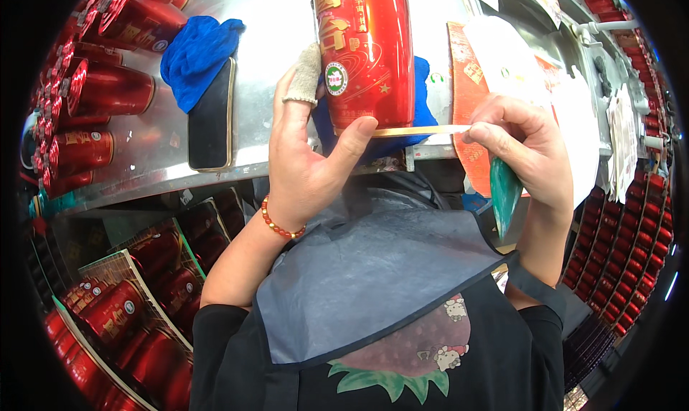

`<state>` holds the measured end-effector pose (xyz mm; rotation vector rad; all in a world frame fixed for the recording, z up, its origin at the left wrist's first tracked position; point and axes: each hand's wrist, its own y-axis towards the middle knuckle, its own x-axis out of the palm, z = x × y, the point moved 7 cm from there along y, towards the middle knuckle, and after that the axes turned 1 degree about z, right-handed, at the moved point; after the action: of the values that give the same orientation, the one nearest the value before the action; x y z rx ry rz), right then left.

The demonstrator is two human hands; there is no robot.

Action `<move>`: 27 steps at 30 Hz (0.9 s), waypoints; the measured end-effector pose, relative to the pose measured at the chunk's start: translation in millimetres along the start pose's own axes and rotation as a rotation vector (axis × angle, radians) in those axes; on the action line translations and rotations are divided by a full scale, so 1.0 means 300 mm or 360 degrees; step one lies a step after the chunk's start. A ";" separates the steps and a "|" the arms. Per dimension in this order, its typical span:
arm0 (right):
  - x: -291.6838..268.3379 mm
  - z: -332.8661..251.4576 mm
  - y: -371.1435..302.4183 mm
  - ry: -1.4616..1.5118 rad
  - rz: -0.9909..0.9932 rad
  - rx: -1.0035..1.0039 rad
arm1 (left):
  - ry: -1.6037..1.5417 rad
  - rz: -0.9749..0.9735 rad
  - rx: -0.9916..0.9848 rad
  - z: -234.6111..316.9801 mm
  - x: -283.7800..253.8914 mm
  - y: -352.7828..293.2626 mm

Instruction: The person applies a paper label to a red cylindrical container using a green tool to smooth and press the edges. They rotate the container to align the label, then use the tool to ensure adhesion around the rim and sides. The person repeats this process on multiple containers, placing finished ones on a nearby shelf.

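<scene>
A glossy red bottle (369,67) with gold print and a round white-and-green sticker lies lengthwise on the bench. My left hand (308,153) grips its left side near the close end; a knitted finger cover (307,74) is on one finger. The left thumb presses a thin gold strip (413,132) against the bottle's near edge. Stretched out to the right, the strip has a whitish end pinched between the thumb and fingers of my right hand (531,142). That hand also has a green, pointed, blade-like tool (506,192) tucked under its fingers. A blue cloth (425,102) lies beneath the bottle.
A dark phone (212,124) and a crumpled blue cloth (197,56) lie left on the metal bench (269,24). Red bottles (111,88) are stacked at far left, with more in crates (108,310) below. Orange-red sheets (466,88) and white paper (574,131) are at right.
</scene>
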<state>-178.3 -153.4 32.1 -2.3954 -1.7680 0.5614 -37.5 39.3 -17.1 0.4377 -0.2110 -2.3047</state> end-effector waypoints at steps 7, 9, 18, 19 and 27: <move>0.003 0.100 0.033 -0.0047 0.0038 0.0082 | -0.0026 0.0138 0.0029 -0.005 -0.009 0.002; 0.012 0.133 0.050 -0.0069 0.0006 0.0084 | 0.0155 0.0114 0.0140 0.013 -0.014 0.000; 0.062 0.174 0.080 0.0111 -0.0039 0.0132 | 0.0922 0.0123 0.0557 0.106 0.009 -0.002; 0.063 0.171 0.085 0.0105 -0.0043 0.0122 | 0.0932 0.0138 0.0563 0.105 0.013 0.009; 0.095 0.129 0.083 0.0109 -0.0110 0.0149 | 0.0672 0.0112 0.0320 0.042 0.001 -0.008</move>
<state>-162.5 -139.5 -17.7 -2.2549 -1.7484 0.5344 -43.9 41.1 -6.2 0.9875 -0.2434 -2.0734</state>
